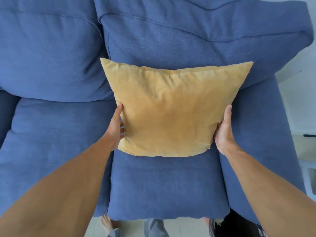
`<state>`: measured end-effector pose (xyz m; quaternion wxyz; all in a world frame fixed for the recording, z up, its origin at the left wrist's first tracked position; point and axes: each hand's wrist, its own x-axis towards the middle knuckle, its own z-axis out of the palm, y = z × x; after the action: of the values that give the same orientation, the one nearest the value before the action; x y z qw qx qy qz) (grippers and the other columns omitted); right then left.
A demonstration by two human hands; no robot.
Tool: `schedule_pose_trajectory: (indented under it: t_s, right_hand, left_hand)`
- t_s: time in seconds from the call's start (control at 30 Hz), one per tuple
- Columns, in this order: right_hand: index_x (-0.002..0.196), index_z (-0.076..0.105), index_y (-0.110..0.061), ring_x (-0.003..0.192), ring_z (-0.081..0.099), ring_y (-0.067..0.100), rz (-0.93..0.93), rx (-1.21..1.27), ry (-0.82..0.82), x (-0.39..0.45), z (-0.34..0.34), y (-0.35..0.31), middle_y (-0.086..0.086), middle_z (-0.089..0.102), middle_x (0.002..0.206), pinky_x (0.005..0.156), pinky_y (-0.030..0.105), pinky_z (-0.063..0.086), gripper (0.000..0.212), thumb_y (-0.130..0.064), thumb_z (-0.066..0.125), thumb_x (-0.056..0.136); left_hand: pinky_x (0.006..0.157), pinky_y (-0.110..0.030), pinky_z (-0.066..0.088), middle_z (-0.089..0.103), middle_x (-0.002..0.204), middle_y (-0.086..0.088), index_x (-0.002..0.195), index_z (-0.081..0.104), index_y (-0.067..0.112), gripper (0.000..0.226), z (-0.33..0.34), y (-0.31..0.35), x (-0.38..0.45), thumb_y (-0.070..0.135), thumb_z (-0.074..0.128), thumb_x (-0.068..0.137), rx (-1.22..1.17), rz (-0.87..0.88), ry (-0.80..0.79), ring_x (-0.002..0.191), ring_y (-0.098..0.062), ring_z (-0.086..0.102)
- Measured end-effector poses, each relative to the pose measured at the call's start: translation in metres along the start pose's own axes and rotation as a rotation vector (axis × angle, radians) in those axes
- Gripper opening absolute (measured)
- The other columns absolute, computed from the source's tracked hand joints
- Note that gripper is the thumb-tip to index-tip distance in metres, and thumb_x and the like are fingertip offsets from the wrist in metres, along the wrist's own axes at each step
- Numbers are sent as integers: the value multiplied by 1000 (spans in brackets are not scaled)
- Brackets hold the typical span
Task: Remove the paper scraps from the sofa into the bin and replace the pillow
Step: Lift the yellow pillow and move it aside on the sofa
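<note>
A mustard-yellow square pillow [168, 110] stands tilted on the right seat of the blue sofa [167, 185], its top edge leaning against the back cushion. My left hand [117, 124] grips its left edge, thumb on the front and fingers behind. My right hand [224, 129] grips its right edge near the lower corner. No paper scraps or bin show in the head view.
The sofa's right armrest [259, 151] runs beside the pillow. A second seat cushion [56, 142] lies to the left. My feet and trouser legs [153, 228] show on the pale floor below the front edge. A dark object [236, 228] sits at the bottom right.
</note>
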<state>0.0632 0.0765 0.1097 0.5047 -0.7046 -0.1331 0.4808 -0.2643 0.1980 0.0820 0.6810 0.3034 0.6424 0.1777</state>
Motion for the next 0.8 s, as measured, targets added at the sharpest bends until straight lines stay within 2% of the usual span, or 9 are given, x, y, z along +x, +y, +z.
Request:
schedule_pose_trajectory:
  t_s: [0.1,0.23,0.33,0.4,0.5,0.53,0.63,0.73,0.8]
  right_hand:
    - [145,61,-40,133,61,6,-16,-6,-33,-25,6,-11,-17,70,139,122,43,39,100,-101,42,68]
    - [153,53,-37,138,58,12,32,17,-69,-59,18,-28,-10,65,147,121,47,39,87,-90,25,90]
    - [145,61,-38,127,67,20,105,-43,-134,-83,36,-38,-3,72,138,97,46,54,92,-94,15,88]
    - [142,65,-36,116,72,23,165,-52,-169,-98,55,-40,1,75,132,86,45,57,97,-97,16,84]
    - [143,63,-37,127,68,32,220,-40,-227,-115,96,-33,3,73,136,102,59,54,99,-101,22,79]
    - [143,63,-38,127,67,33,239,-42,-245,-120,114,-29,3,73,136,103,60,53,99,-101,22,78]
    - [142,64,-38,119,71,30,284,-62,-267,-135,170,-10,0,78,127,96,58,56,99,-101,23,78]
    - [136,68,-37,101,73,22,311,-78,-262,-151,229,11,-6,81,98,87,52,58,97,-100,23,79]
    - [132,71,-36,107,73,24,336,-79,-267,-161,266,24,-5,82,99,89,53,58,96,-100,24,79]
  left_hand:
    - [115,-50,47,65,146,3,153,55,38,93,-14,12,-20,96,43,81,17,-3,-59,132,-26,62]
    - [116,-56,47,65,146,0,153,55,40,108,-50,31,-42,104,48,66,51,-16,-113,130,-30,65]
    - [113,-59,49,68,142,-1,147,62,38,102,-87,45,-59,102,49,68,72,-10,-121,128,-31,66]
    - [111,-60,50,69,140,-1,143,64,41,95,-118,53,-71,100,48,72,85,-20,-117,127,-32,67]
    - [112,-64,48,66,144,-1,143,63,44,94,-172,58,-86,102,45,71,83,-51,-87,130,-34,64]
    - [112,-65,46,64,145,-1,140,64,43,92,-191,57,-90,102,43,72,73,-63,-70,132,-35,62]
    - [115,-68,41,61,145,-1,134,62,49,87,-249,53,-102,104,36,71,38,-85,-8,135,-37,57]
    - [116,-69,39,63,143,0,133,63,47,95,-305,43,-109,107,29,69,15,-77,78,132,-35,58]
    - [117,-69,39,62,148,1,145,61,43,111,-340,38,-110,110,29,63,21,-94,128,137,-35,57]
